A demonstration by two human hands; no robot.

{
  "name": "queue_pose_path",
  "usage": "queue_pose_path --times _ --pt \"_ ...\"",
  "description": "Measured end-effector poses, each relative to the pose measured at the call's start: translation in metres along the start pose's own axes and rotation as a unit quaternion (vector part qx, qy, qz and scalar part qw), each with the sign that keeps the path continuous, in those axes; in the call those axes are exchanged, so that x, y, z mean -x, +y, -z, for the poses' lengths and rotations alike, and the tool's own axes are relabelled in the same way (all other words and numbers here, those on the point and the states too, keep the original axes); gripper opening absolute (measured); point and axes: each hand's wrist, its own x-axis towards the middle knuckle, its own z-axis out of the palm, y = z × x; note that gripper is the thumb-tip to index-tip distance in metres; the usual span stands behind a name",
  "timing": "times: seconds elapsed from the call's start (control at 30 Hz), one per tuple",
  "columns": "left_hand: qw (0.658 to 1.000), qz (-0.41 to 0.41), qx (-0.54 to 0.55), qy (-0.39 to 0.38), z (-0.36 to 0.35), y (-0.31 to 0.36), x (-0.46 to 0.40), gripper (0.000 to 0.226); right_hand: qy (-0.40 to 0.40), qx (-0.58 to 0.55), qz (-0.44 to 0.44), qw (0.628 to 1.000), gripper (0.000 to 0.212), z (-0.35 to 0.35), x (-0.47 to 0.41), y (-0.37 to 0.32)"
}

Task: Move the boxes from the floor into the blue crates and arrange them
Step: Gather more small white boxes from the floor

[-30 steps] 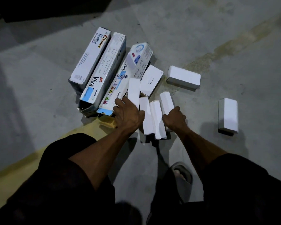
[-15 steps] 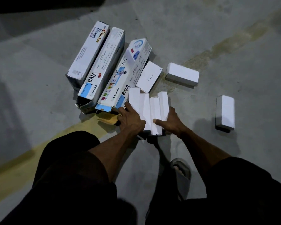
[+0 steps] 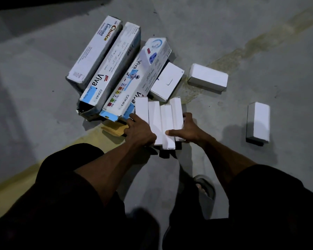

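- head view: left hand [image 3: 140, 131] and right hand [image 3: 186, 129] clamp a row of 4 slim white boxes [image 3: 160, 120] between them, fingers curled around its sides, on the concrete floor [image 3: 260, 42].
- 3 long printed boxes [image 3: 112, 69] lie just beside the row.

Both forearms reach forward, left hand [image 3: 140, 131] and right hand [image 3: 186, 129] fingers curled

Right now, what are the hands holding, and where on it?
A row of four small white boxes, squeezed between both hands: left hand on the row's left side, right hand on its right side.
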Motion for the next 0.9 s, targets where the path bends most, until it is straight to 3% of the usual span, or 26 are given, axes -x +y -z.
queue_pose_path --times 0.23,0.33,0.4,0.5,0.67,0.8,0.9 --pt "0.996 -0.018 0.075 0.042 -0.009 -0.005 -0.007 0.126 -0.009 0.009 0.018 1.0 0.098 -0.001 -0.011 -0.002" --pt "0.992 -0.042 0.088 0.084 -0.011 -0.002 -0.007 0.132 0.008 -0.05 -0.032 0.998 0.068 -0.002 -0.015 -0.01" --pt "0.988 -0.066 0.075 0.121 -0.015 -0.001 -0.009 0.136 0.054 -0.03 -0.041 0.997 0.055 -0.001 -0.022 -0.019" --pt "0.986 -0.081 0.063 0.132 -0.019 -0.002 -0.012 0.14 0.094 0.001 -0.049 0.994 0.059 0.001 -0.032 -0.028" --pt "0.988 -0.097 0.034 0.117 -0.019 -0.005 -0.02 0.132 0.08 -0.039 -0.033 0.995 0.065 -0.001 -0.037 -0.02" --pt "0.99 -0.113 0.049 0.074 -0.022 -0.006 -0.022 0.13 0.083 -0.057 0.02 0.995 0.083 -0.011 -0.026 -0.006" --pt "0.99 -0.107 0.083 0.035 -0.027 -0.004 -0.02 0.129 0.117 0.009 0.045 0.992 0.094 -0.015 -0.015 0.001"
